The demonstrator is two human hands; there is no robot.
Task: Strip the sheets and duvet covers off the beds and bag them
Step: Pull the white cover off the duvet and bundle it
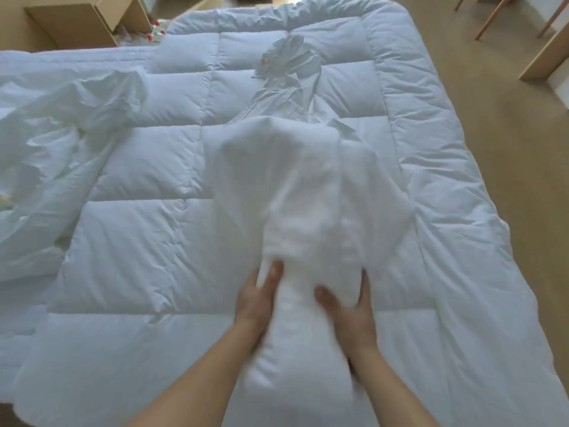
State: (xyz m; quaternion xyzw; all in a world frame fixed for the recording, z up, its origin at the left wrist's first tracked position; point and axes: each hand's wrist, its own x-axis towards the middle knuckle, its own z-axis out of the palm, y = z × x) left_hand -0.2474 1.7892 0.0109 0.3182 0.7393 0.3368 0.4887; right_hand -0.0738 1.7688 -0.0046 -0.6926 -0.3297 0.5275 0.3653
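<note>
We see two hands: our left hand (pixel 257 298) and right hand (pixel 348 306) both clamp their fingers on one white duvet cover (pixel 308 192), bunched and lifted over one quilted duvet (pixel 147 251) on the bed. One open cardboard box (pixel 89 20) sits beyond. We read no writing anywhere.

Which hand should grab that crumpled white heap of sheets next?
Probably the left hand. The crumpled sheets lie on the left side of the quilted duvet, nearer that hand. The right hand would have to cross over the white cloth that both hands grip.
</note>
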